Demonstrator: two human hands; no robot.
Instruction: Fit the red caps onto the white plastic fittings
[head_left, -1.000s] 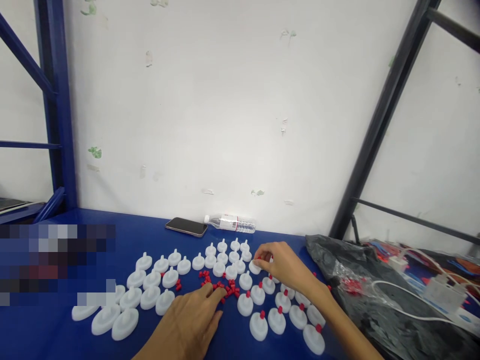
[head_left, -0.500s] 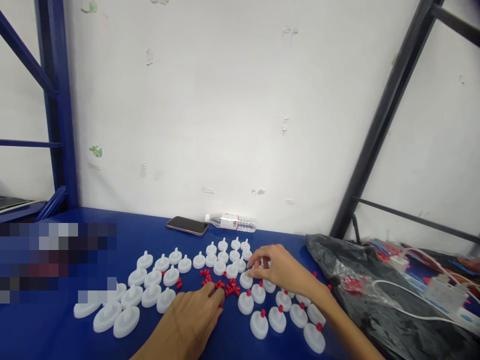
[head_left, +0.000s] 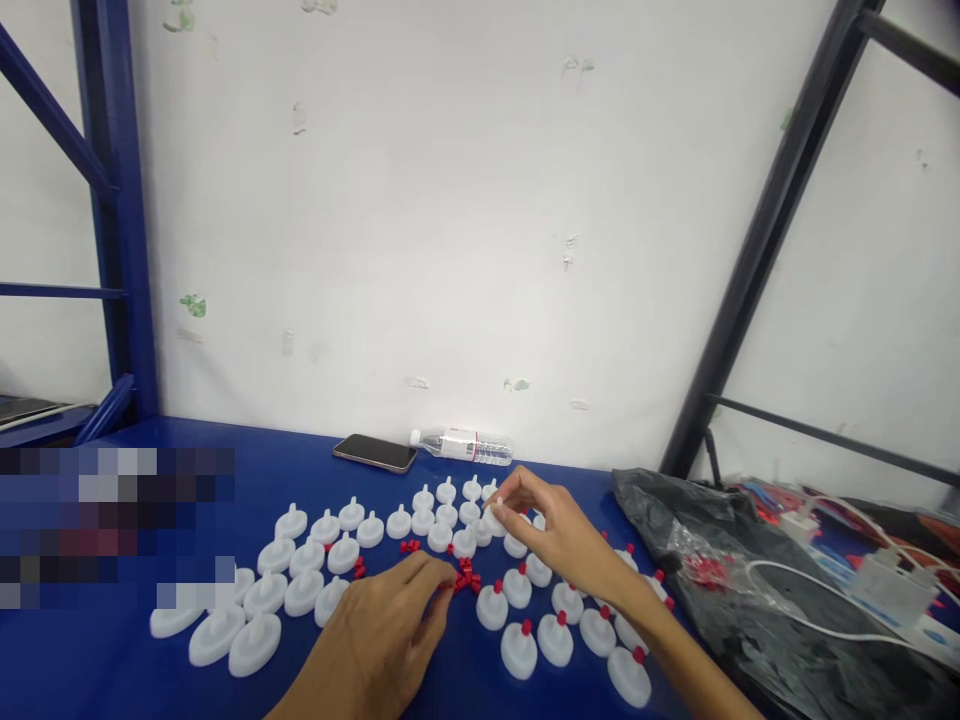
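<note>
White round caps with nozzles stand on the blue table; the ones on the left, such as one white cap, have bare nozzles. Many on the right carry red tips, among them a red-tipped cap. My right hand pinches a white cap by its nozzle, above the middle group. Over the small red pieces at the centre rests my left hand, palm down with fingers bent together; whatever lies under its fingertips is hidden.
A dark phone and a clear bottle lie at the back by the wall. Black plastic sheeting, a clear bag of red pieces and white cables are at the right. Blue posts stand left.
My right hand has moved slightly back and left and now has a white cap in its fingers. My left hand has shifted a little over the red pieces, covering some.
</note>
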